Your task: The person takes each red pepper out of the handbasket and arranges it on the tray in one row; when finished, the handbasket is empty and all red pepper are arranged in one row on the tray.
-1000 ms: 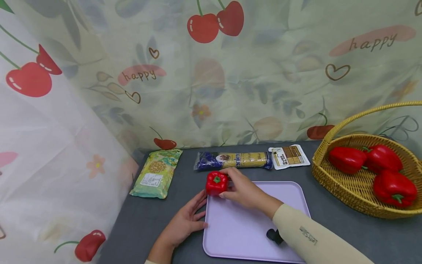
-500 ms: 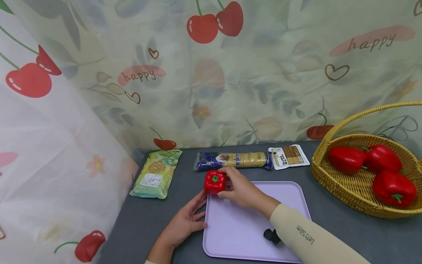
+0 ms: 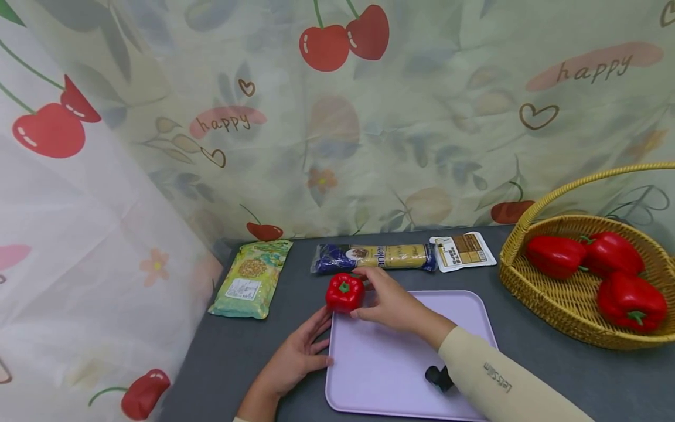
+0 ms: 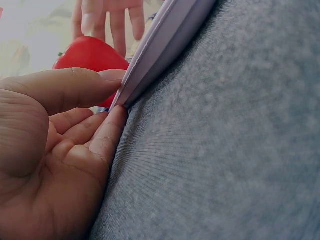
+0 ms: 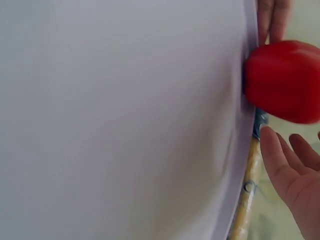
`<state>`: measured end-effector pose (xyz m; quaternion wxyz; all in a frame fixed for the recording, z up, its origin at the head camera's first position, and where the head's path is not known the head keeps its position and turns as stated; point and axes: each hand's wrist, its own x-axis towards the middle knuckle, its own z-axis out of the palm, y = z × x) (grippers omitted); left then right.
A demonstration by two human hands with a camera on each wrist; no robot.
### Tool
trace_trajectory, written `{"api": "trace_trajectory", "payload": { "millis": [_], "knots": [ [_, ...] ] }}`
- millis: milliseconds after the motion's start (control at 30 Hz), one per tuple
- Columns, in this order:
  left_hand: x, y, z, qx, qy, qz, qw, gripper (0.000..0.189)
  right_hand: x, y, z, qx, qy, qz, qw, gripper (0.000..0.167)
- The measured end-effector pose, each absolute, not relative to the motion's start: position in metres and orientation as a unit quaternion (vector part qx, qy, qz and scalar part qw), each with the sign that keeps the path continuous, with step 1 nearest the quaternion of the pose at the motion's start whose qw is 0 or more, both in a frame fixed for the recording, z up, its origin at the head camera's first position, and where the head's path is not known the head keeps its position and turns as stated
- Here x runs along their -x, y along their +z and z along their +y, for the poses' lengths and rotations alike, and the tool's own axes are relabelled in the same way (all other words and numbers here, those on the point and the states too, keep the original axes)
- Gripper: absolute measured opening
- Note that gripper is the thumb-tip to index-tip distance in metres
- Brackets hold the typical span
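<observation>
A red bell pepper [image 3: 345, 292] with a green stem stands at the far left corner of the lilac tray [image 3: 390, 357]. My right hand [image 3: 392, 302] is beside the pepper's right side, thumb and fingers spread. In the right wrist view a gap shows between the right hand's fingertips [image 5: 267, 137] and the pepper [image 5: 285, 82]. My left hand [image 3: 297, 354] lies along the tray's left side, fingers stretched toward the pepper. Its thumb [image 4: 102, 82] touches the tray rim [image 4: 165, 50] in the left wrist view. A small black object [image 3: 439, 378] sits by the right sleeve.
A yellow wicker basket [image 3: 548, 319] with three red peppers stands at the right. Behind the tray lie a blue and yellow pasta pack [image 3: 390, 257] and a white and brown packet [image 3: 463, 252]. A green bag [image 3: 250, 278] lies at the left.
The pepper has shifted and turned slightly at the tray corner. My right thumb and fingers have spread a little wider around it. My left hand has stayed in place.
</observation>
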<state>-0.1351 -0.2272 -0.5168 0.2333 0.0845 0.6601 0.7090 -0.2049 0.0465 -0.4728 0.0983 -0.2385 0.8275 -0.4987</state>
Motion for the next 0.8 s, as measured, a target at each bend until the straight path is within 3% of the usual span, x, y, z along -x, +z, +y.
{"api": "trace_trajectory", "payload": {
  "millis": [300, 800],
  "knots": [
    [0.135, -0.516, -0.226, -0.081, 0.708, 0.662, 0.231, 0.104, 0.198, -0.460, 0.079, 0.232, -0.531, 0.811, 0.086, 0.078],
    [0.136, -0.517, -0.227, -0.069, 0.711, 0.659, 0.235, 0.104, 0.177, -0.446, 0.151, 0.228, -0.579, 0.782, 0.014, 0.058]
  ]
}}
